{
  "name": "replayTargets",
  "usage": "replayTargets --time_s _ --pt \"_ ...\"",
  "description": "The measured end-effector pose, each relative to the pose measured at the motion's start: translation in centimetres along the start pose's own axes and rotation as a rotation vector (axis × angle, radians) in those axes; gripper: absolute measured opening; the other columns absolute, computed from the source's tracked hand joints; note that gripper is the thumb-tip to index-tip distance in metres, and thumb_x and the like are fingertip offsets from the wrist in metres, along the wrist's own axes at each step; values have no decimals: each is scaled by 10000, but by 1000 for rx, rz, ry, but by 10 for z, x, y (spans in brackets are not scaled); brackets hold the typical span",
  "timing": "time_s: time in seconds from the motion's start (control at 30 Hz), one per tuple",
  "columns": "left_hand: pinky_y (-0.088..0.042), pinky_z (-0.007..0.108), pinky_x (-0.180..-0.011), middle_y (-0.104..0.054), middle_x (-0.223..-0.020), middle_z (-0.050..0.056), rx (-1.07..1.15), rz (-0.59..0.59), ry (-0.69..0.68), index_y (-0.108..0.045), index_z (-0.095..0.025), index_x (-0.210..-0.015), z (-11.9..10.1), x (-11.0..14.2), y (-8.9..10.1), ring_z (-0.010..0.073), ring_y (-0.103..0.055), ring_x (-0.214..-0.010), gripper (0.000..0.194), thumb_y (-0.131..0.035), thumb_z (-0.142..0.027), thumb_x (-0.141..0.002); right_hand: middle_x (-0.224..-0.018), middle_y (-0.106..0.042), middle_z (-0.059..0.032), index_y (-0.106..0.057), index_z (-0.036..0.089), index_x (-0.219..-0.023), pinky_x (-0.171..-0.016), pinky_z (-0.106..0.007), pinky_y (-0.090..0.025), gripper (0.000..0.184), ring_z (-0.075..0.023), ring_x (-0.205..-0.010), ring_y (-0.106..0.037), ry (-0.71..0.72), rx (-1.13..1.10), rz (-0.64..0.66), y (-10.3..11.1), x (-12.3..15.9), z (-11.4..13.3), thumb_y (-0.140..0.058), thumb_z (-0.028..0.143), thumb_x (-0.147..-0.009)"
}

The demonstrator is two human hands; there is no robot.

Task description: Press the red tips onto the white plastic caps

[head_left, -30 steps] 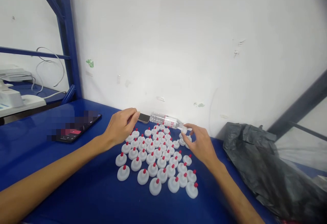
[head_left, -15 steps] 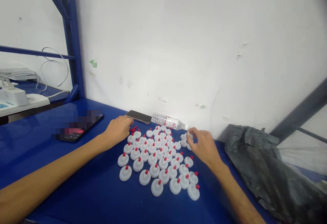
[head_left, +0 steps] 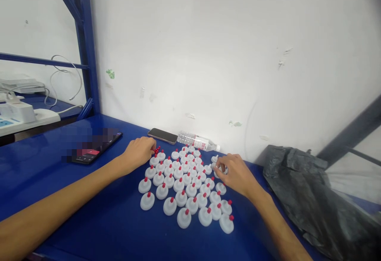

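Many round white nozzle caps, one of them a front cap, stand spread over the blue table, most with a small red tip on the spout. My left hand is at the far left of this group, its fingers curled together at a little pile of loose red tips. Whatever lies between those fingertips is hidden. On the right, my right hand pinches at a white nozzle cap in a small cluster whose spouts show no red. The fingers partly cover that cluster.
Against the wall lie a phone and a clear plastic bottle on its side. Another phone, partly blurred out, rests on the left. A black plastic bag is heaped at the right. A power strip sits far left.
My right hand has moved a little down and left, from the back of the cluster to its left side. My left hand stays by the red tips, fingers slightly more curled.
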State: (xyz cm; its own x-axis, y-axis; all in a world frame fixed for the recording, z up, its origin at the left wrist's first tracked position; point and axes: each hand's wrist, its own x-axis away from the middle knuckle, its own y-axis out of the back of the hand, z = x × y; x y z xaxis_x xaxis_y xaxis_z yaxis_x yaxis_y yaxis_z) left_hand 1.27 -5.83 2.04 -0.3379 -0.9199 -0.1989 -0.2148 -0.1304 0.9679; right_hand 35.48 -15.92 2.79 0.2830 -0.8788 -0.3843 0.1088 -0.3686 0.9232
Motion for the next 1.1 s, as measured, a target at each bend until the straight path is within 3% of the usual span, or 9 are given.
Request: replayTargets --time_s 0.23,0.4,0.57,0.77,0.87,1.0,1.1 --pt "-461 329 -690 -753 -934 103 16 12 3 -699 -194 -880 -2 1 2 289 -700 -867 149 -579 -132 -817 -648 -722 24 -673 259 -725 -857 -398 -400 241 -184 -649 -631 -23 -9 48 1 0 -1 -562 314 -932" --pt "-470 343 -693 -751 -963 106 35 18 0 -704 -208 -920 0 -1 -1 300 -705 -882 168 -577 -142 -833 -699 -734 -16 -653 242 -734 -888 -430 -409 340 -210 -718 -663 -52 -19 15 3 -1 2 -480 377 -994" --pt "-467 339 -711 -753 -993 97 53 23 9 -707 -222 -935 4 -5 -8 300 -705 -934 123 -603 -216 -869 -1016 -781 -61 -705 254 -960 -1000 -459 -416 344 -256 -1011 -690 -72 -72 -25 4 -2 8 -400 401 -1027" --pt "-443 313 -676 -761 -931 69 75 4 25 -715 -230 -901 6 -7 -8 272 -706 -893 70 -661 -258 -867 -1363 -694 -21 -669 303 -1259 -1121 -449 -409 506 -227 -1299 -596 -53 -164 78 -12 -25 17 -233 464 -1059" --pt "-433 311 -664 -749 -911 65 91 -75 20 -701 -225 -898 6 -7 1 253 -698 -855 156 -598 -335 -939 -1236 -758 -60 -712 266 -1202 -1043 -461 -467 563 -252 -1217 -655 -63 -168 119 -24 -49 20 -212 480 -1056" --pt "-426 331 -693 -714 -961 90 106 -246 5 -653 -199 -905 5 -7 14 252 -681 -881 338 -387 -356 -1043 -825 -796 -89 -772 229 -850 -839 -400 -521 599 -260 -860 -747 -44 -149 138 -27 -73 23 -259 468 -1048" --pt "-410 337 -691 -688 -948 72 126 -323 -43 -622 -201 -882 1 -6 16 233 -669 -834 325 -366 -315 -1046 -878 -800 -95 -759 227 -881 -849 -397 -507 473 -275 -885 -743 -27 -140 61 -20 -82 26 -370 450 -1029"
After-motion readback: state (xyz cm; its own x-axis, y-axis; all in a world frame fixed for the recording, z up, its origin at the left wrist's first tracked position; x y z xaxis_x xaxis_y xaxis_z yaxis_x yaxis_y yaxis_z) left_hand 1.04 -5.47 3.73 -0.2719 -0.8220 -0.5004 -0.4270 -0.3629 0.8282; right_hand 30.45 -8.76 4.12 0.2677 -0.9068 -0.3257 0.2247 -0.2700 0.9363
